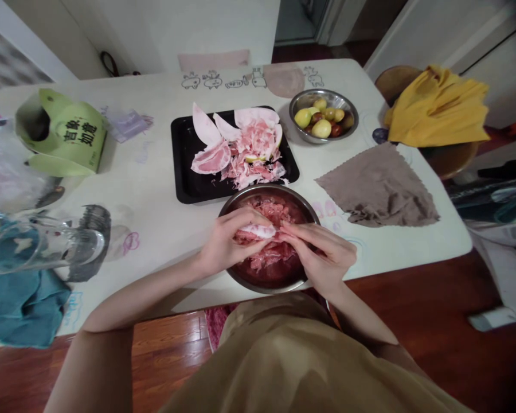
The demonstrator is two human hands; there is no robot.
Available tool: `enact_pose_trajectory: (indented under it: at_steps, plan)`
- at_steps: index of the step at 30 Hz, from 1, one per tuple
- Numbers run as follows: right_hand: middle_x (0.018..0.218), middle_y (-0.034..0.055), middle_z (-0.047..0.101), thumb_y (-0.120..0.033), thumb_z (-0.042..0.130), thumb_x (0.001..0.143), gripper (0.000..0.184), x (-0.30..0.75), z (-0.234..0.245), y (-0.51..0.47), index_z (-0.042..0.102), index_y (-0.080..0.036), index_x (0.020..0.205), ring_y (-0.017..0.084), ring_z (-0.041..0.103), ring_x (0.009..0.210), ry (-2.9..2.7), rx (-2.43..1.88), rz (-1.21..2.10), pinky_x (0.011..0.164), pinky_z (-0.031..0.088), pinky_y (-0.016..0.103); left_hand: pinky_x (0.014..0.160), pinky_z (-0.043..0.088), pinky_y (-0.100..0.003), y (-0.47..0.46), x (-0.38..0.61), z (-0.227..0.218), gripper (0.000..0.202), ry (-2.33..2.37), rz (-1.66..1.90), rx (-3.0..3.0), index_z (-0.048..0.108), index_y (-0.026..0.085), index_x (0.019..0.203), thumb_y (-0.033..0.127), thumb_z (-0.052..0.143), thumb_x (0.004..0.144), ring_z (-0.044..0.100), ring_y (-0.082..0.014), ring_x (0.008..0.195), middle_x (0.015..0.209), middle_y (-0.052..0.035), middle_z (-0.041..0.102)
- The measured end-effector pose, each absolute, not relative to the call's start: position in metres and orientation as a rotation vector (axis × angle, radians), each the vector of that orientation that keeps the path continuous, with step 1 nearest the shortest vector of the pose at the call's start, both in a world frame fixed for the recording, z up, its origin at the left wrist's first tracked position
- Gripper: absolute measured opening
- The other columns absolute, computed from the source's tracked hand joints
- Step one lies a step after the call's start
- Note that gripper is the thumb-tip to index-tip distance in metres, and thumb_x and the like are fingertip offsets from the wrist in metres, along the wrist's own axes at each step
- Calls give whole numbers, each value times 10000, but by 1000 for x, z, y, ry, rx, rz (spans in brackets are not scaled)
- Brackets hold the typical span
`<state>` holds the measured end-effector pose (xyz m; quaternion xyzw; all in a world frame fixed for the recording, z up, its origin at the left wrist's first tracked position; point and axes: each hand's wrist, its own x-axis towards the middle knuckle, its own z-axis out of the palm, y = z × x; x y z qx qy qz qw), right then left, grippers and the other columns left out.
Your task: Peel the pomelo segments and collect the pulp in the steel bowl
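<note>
I am viewing one white, doodled table (pixel 155 192). One black rectangular tray (pixel 183 172), centre of frame, is carrying about four pale rind pieces (pixel 204 125) and pink scraps (pixel 253 172) too tangled for counting. One large round steel bowl (pixel 279 280), lower centre, is holding plentiful loose pink pulp (pixel 275 211); I am judging the work well advanced. One small steel fruit bowl (pixel 303 133) is standing upper right of centre. Over the large bowl, the left hand (pixel 223 238) is pinching one white-and-pink fruit segment (pixel 258 230); the right hand (pixel 327 252) is pinching its edge. That piece is apparently remaining unfinished.
</note>
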<state>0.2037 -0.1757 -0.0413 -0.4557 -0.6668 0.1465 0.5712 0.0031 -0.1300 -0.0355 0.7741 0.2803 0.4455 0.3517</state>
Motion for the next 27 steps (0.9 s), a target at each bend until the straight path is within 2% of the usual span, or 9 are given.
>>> enact_pose_trajectory:
  at_steps: [3, 7, 12, 16, 19, 23, 27]
  plan:
    - [968, -15, 825, -95, 816, 806, 354, 202, -41, -176, 793, -316, 1081, 170, 788, 791, -1512, -1114, 361, 788, 665, 320, 831, 581, -287, -130, 3, -36, 189, 715, 1177, 2017, 697, 168, 1040, 152, 763, 864, 713, -159, 903, 969, -72, 755]
    - [948, -4, 825, -140, 814, 822, 275, 203, -38, -175, 801, -297, 1048, 191, 791, 803, -1542, -1129, 408, 805, 673, 354, 819, 573, -288, -130, 3, -36, 184, 724, 1179, 2002, 685, 159, 1005, 116, 758, 843, 704, -157, 884, 951, -69, 745]
    - [1128, 27, 800, -84, 713, 892, 395, 207, -36, -173, 732, -296, 1225, 189, 774, 970, -1757, -1061, 394, 884, 651, 381, 876, 581, -295, -131, 4, -36, 223, 776, 1167, 1960, 656, 167, 997, 83, 748, 812, 725, -162, 923, 984, -60, 753]
    - [1068, 38, 795, -55, 713, 870, 396, 207, -36, -173, 741, -283, 1193, 185, 754, 936, -1832, -979, 277, 822, 647, 374, 882, 599, -294, -135, 4, -36, 181, 763, 1252, 2024, 661, 174, 1006, 84, 718, 859, 739, -164, 946, 998, -66, 765]
    - [1053, 43, 790, -68, 725, 858, 407, 206, -36, -176, 726, -276, 1208, 200, 751, 943, -1868, -949, 190, 825, 654, 392, 888, 611, -310, -137, 1, -35, 192, 742, 1305, 2145, 686, 182, 1081, 133, 716, 897, 732, -170, 959, 1031, -77, 758]
    - [1092, 67, 789, -75, 739, 845, 473, 205, -36, -181, 675, -238, 1284, 225, 750, 986, -1926, -939, 55, 825, 664, 402, 898, 614, -297, -140, -5, -33, 360, 726, 1284, 2292, 676, 223, 1278, 203, 717, 921, 721, -168, 996, 1123, -78, 733]
    - [1081, 116, 790, -77, 731, 844, 454, 203, -36, -186, 668, -165, 1285, 247, 747, 988, -1931, -891, -31, 800, 666, 403, 931, 617, -331, -146, -8, -30, 395, 670, 1289, 2319, 666, 219, 1314, 213, 715, 923, 718, -199, 1059, 1161, -95, 719]
